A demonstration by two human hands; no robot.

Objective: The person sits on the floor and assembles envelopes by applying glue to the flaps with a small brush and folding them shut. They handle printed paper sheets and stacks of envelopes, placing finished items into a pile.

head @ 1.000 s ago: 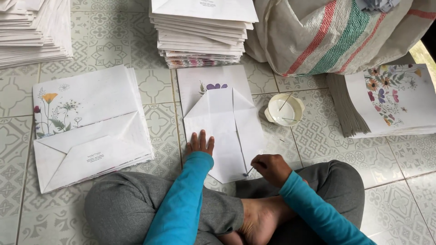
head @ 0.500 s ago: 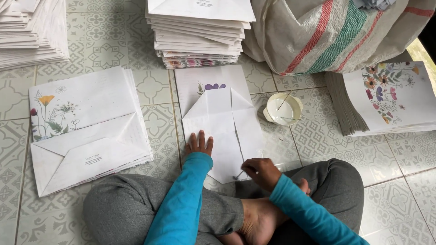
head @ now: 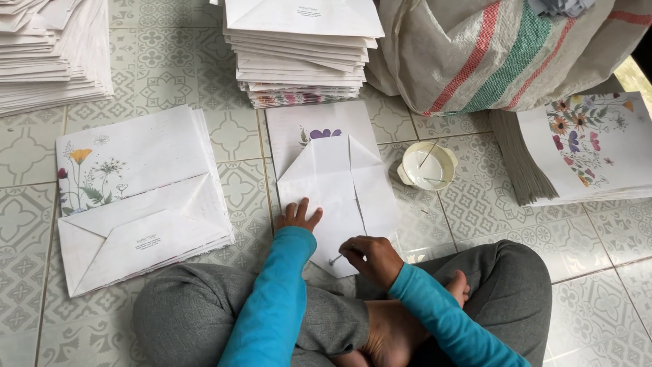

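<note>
A partly folded white envelope sheet [head: 339,183] with a purple flower print lies on the tiled floor in front of my crossed legs. My left hand [head: 297,216] rests flat on its lower left edge, fingers spread. My right hand [head: 370,258] is closed on a thin stick [head: 335,259], whose tip touches the lower flap of the sheet. Both arms wear blue sleeves.
A small white bowl [head: 426,166] with a stick in it sits right of the sheet. Finished envelopes [head: 139,204] are stacked at left, more stacks [head: 302,54] behind and at far left [head: 51,54]. Flat floral sheets [head: 584,146] lie at right by a striped sack [head: 502,47].
My right hand has moved left along the bottom flap with the stick. My left hand has stayed pressed on the sheet.
</note>
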